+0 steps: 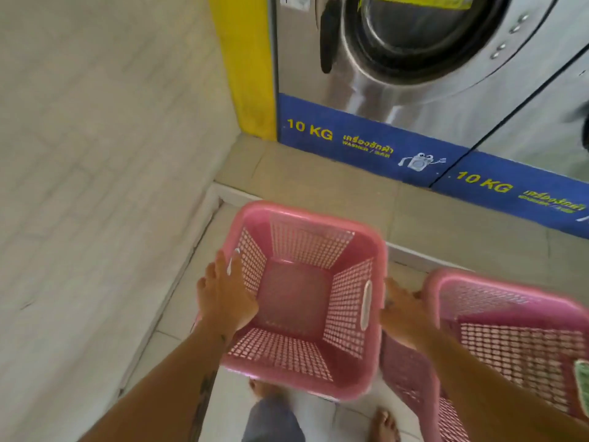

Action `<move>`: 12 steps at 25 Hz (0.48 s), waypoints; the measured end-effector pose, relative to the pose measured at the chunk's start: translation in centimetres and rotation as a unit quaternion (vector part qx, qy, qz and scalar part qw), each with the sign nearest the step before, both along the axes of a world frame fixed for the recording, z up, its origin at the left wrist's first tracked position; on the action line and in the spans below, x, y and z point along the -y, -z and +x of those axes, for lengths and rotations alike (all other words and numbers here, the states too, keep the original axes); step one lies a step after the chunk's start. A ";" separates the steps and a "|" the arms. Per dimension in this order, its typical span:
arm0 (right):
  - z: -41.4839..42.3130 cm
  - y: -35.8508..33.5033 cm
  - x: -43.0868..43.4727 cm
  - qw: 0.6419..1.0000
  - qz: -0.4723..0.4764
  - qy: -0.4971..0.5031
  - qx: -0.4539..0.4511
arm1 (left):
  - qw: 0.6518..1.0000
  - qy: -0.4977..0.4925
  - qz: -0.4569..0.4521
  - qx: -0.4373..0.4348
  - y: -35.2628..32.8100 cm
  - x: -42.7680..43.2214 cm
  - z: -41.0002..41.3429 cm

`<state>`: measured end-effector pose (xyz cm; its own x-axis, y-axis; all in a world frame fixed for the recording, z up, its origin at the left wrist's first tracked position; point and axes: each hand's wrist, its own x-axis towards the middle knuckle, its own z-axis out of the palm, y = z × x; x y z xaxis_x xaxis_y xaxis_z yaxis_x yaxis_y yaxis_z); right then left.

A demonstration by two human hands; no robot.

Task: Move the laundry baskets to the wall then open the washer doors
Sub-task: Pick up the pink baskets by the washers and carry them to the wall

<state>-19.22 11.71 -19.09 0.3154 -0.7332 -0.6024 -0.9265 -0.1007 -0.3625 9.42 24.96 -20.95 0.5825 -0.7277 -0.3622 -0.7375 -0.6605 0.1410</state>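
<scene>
Both hands are on the same pink basket (pixel 306 298), one per side. Left hand (pixel 224 296) is wrapped over the left rim, fingers curled down onto the mesh wall inside and thumb out on the rim. Right hand (pixel 403 314) is pressed against the outside of the right wall, just below the white handle slot; it's partly hidden by the rim, so can't really tell if it's gripping or just flat against it.

That basket sits between the two hands, empty, near the left wall (pixel 95 154) but not touching it as far as I can see. A second pink basket (pixel 516 339) is just to the right, its corner right beside the right hand, with a bit of green cloth (pixel 582 381) showing at the frame edge.

Count: two baskets, two washers. The left washer (pixel 398 59) at the far side has its round door shut, with "10 KG" on the blue strip below. The right washer (pixel 541 129) is mostly cut off. Two bare feet (pixel 384 425) at the near edge.
</scene>
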 end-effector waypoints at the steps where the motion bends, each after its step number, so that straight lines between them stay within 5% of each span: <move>1: 0.8 1.9 0.1 1.000 -0.005 0.022 0.004 | 1.000 0.020 0.004 0.005 1.9 0.6 1.4; 5: 2.7 8.7 -0.6 0.991 -0.058 0.116 -0.017 | 0.996 0.085 0.006 0.001 8.7 1.7 5.2; 12: 3.4 10.8 -0.4 0.990 -0.105 0.083 -0.055 | 0.991 0.131 -0.021 0.002 11.9 0.7 7.0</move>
<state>-15.81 12.12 -29.88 0.1206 -0.8817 -0.4560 -0.9692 -0.0053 -0.2461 16.38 24.28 -32.84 0.3730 -0.8688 -0.3256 -0.8837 -0.4396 0.1609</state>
